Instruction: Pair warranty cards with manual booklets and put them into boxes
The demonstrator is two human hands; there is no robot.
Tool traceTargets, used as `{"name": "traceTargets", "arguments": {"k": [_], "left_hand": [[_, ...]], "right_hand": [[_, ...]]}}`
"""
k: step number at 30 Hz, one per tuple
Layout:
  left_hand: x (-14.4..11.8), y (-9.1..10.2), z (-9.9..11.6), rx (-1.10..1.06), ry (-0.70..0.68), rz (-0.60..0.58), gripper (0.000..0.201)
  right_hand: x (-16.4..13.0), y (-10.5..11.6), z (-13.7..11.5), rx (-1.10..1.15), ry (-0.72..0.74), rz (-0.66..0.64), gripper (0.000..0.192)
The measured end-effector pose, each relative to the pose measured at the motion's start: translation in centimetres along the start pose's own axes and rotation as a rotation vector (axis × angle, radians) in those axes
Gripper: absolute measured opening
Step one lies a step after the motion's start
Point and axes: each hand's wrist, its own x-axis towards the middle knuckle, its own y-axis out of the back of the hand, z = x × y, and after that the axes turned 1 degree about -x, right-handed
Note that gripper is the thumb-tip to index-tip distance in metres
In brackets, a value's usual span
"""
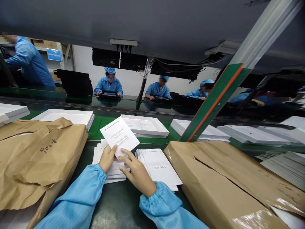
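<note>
A white warranty booklet (119,133), printed "Warranty Policy", is tilted up in my left hand (107,159), with the thumb over its lower edge. My right hand (137,171) has its fingers spread, the fingertips at or near the booklet's lower right corner; whether they touch it I cannot tell. Beneath both hands lies a stack of white booklets (114,175), partly covered by them. Right of it stands a pile of manuals (162,168), the top one marked "Manual".
Brown paper packages flank me, one on the left (47,152) and one on the right (228,181). White box trays (157,127) line the green conveyor (100,122) beyond. A green-and-clear post (214,101) slants across the right. Several co-workers in blue sit opposite.
</note>
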Motion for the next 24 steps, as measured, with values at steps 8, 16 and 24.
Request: {"name": "traceTargets", "arguments": {"k": [8,16,24], "left_hand": [[0.7,0.8,-1.6,-0.046,0.081,0.125,0.041],[0.4,0.7,-1.5,0.069,-0.028,0.133,0.038],[0.2,0.3,-1.0,0.103,-0.019,0.119,0.039]], "right_hand": [[-2.3,6.6,8.4,-0.247,-0.532,0.028,0.03],[-2.8,4.8,10.0,-0.398,-0.672,-0.031,0.057],[-2.5,5.0,9.7,-0.676,-0.6,0.098,0.024]]}}
